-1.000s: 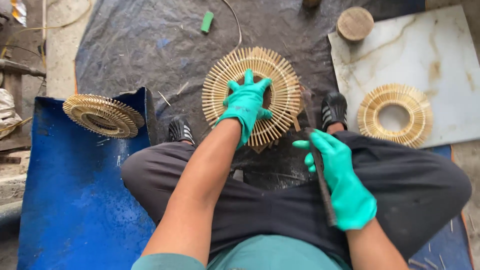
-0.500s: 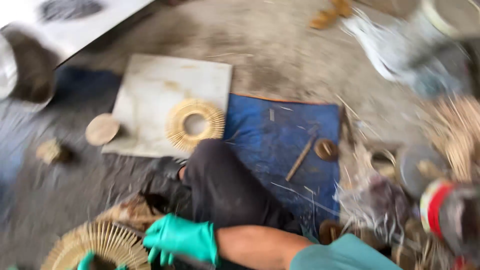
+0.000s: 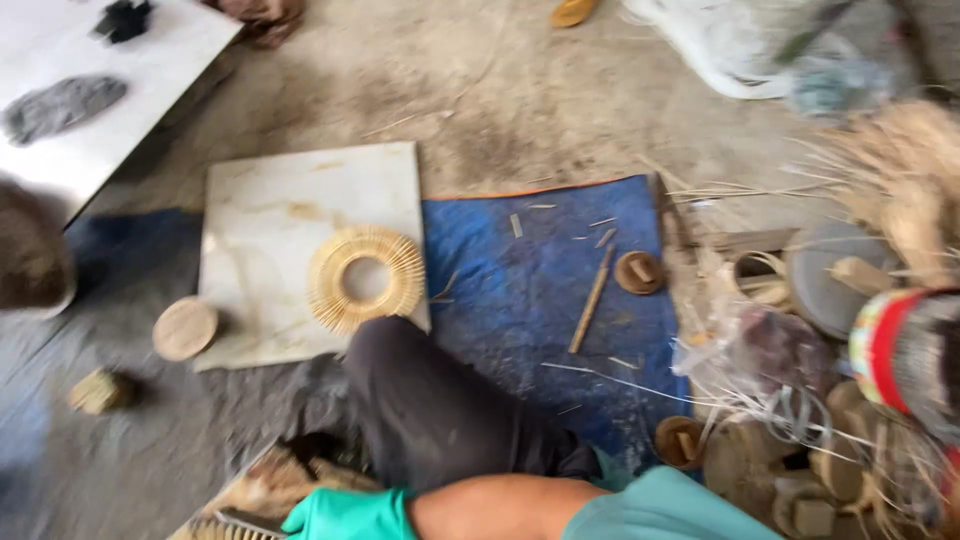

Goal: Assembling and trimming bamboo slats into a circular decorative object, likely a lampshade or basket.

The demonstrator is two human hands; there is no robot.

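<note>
At the 6 o'clock edge of the view a green-gloved hand [image 3: 350,515], probably the right one, is lying low by the dark-trousered knee [image 3: 430,420]; its fingers are running out of the picture, so whether they are open or gripping cannot be told. Just at its 8 o'clock a fanned bundle of pale sticks [image 3: 235,505] is showing, touching or nearly touching the glove. The other hand is not appearing at all. Further out, at 11 o'clock from the glove, a finished ring of sticks [image 3: 366,278] is lying flat on a pale stone slab [image 3: 270,200]. A blue tarp [image 3: 520,290] is spreading at 1 o'clock, carrying a wooden stick [image 3: 592,298] and a small round wooden cup [image 3: 638,272] with a peg standing in it.
</note>
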